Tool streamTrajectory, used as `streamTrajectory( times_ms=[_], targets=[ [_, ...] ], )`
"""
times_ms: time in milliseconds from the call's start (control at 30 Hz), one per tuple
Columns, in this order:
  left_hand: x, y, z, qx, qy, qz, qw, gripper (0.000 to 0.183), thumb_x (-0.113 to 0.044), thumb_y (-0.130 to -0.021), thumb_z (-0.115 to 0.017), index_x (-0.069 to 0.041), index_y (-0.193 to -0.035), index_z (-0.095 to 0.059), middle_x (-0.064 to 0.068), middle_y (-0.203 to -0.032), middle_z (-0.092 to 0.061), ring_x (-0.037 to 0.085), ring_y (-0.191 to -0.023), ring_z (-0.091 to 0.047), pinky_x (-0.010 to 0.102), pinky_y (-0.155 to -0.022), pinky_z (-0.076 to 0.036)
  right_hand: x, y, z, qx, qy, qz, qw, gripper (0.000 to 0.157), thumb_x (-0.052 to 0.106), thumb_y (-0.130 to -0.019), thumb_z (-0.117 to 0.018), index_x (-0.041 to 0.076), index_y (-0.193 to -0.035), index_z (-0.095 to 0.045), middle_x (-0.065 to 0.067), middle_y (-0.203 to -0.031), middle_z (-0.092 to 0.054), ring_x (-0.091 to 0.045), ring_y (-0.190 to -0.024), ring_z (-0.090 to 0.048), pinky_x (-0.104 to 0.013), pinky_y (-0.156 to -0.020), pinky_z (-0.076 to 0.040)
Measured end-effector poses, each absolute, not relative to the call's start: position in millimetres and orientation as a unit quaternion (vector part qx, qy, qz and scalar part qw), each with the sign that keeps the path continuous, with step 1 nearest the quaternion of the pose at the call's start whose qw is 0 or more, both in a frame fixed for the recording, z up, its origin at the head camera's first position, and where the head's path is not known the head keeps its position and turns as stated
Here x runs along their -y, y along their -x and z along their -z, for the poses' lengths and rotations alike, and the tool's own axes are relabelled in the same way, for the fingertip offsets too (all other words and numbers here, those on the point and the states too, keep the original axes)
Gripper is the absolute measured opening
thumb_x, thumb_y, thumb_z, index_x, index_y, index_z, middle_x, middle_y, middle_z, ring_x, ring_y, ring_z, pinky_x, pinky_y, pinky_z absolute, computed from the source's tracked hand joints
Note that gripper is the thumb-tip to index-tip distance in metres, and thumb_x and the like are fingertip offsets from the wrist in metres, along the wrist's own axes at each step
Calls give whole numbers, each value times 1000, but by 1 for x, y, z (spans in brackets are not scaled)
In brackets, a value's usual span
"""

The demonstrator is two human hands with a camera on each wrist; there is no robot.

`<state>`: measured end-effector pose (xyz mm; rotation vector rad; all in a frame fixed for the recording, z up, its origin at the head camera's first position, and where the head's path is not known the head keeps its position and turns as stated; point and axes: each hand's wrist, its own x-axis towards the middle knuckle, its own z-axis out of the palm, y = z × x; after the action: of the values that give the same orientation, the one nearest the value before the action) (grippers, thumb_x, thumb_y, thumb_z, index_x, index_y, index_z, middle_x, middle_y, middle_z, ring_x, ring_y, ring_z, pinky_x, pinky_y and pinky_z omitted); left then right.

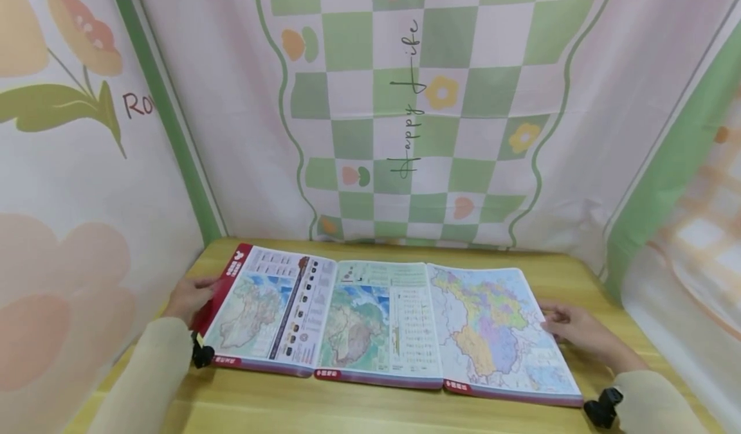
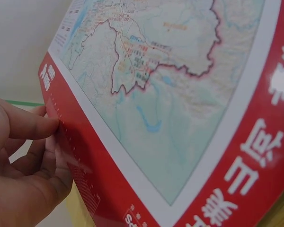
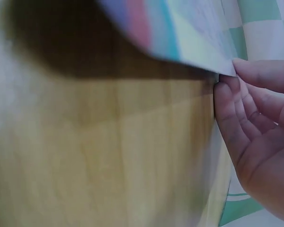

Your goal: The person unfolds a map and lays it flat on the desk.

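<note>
A folding map (image 1: 379, 325) lies spread across the table in three panels, with red tabs along its near edge. Its left panel has a red border, and the right panel (image 1: 492, 325) shows a map in several colours. My left hand (image 1: 193, 298) pinches the red left edge between thumb and fingers; the left wrist view shows this red border (image 2: 80, 137) close up. At the other end my right hand (image 1: 573, 326) pinches the right edge. In the right wrist view the thumb lies on top of the map corner (image 3: 199, 52) and the fingers are beneath, with the sheet raised off the wood.
The yellow wooden table (image 1: 370, 415) shows in front of and behind the map. A checked green and white curtain (image 1: 399, 119) hangs behind the table's far edge. More printed fabric (image 1: 75, 196) stands to the left, and another sheet closes off the right side.
</note>
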<state>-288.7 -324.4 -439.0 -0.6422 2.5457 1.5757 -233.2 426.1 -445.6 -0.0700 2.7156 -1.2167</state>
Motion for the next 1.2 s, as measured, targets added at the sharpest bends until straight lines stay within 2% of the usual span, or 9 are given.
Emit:
streamTrajectory(
  times_ms=[200, 333, 567, 767, 900, 1200],
  targets=[
    [323, 288, 442, -856, 193, -479, 25, 46, -8, -99, -55, 6, -143, -48, 32, -144, -42, 44, -127, -41, 60, -109, -34, -424, 234, 448, -914, 28, 396, 85, 57, 8, -98, -61, -23, -139, -37, -15, -104, -67, -20, -89, -61, -29, -71, -56],
    [322, 287, 443, -865, 190, -463, 30, 45, -6, -98, -53, 6, -141, -50, 31, -146, -41, 46, -131, -38, 60, -111, -30, -423, 235, 451, -914, 24, 396, 84, 59, 10, -97, -63, -23, -138, -38, -15, -104, -67, -19, -89, -61, -29, -71, -55],
    [319, 288, 443, -856, 210, -470, 36, 43, -10, -100, -53, 4, -142, -51, 30, -146, -42, 43, -129, -41, 59, -108, -35, -424, 234, 454, -915, 22, 395, 80, 58, 13, -96, -66, -22, -136, -42, -19, -107, -68, -20, -91, -63, -27, -72, -55],
    [318, 286, 440, -856, 208, -473, 37, 45, -4, -98, -52, 5, -142, -50, 30, -146, -43, 42, -127, -42, 58, -107, -37, -422, 231, 455, -913, 30, 400, 76, 56, 14, -98, -64, -22, -135, -43, -27, -113, -66, -21, -93, -65, -27, -75, -56],
    [317, 286, 438, -860, 206, -465, 38, 46, -2, -96, -53, 6, -141, -49, 30, -144, -44, 42, -125, -43, 59, -106, -37, -420, 231, 458, -907, 27, 414, 78, 56, 15, -98, -64, -22, -135, -43, -28, -114, -66, -20, -94, -66, -27, -75, -57],
    [309, 292, 434, -871, 167, -458, 51, 50, -4, -97, -53, 7, -145, -44, 33, -147, -39, 47, -132, -38, 62, -109, -32, -417, 232, 463, -900, 11, 428, 77, 57, 19, -102, -59, -22, -137, -41, -29, -117, -64, -23, -93, -67, -30, -75, -58]
  ],
)
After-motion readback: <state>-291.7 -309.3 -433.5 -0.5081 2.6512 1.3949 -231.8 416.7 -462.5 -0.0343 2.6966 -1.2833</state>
